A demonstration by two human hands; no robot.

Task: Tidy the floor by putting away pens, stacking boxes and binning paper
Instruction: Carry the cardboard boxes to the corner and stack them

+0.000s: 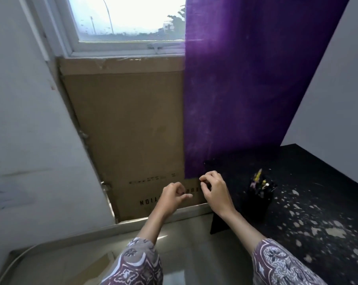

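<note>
A black pen holder [260, 194] with several pens, one of them yellow, stands on the black table [318, 182] at the right. My right hand [216, 192] hovers just left of the holder at the table's near corner, apart from it. Its fingers are loosely curled and I see nothing in them. My left hand [172, 197] is raised beside it in front of the cardboard sheet [128, 124], fingers loosely curled and holding nothing. No loose pens, boxes or paper show on the floor in view.
The large flat cardboard sheet leans against the wall under a window [128, 19]. A purple curtain [246, 79] hangs down to the table's back edge. The tabletop is scuffed with pale patches. Pale floor tiles [184, 243] lie below my arms, and a white wall stands at left.
</note>
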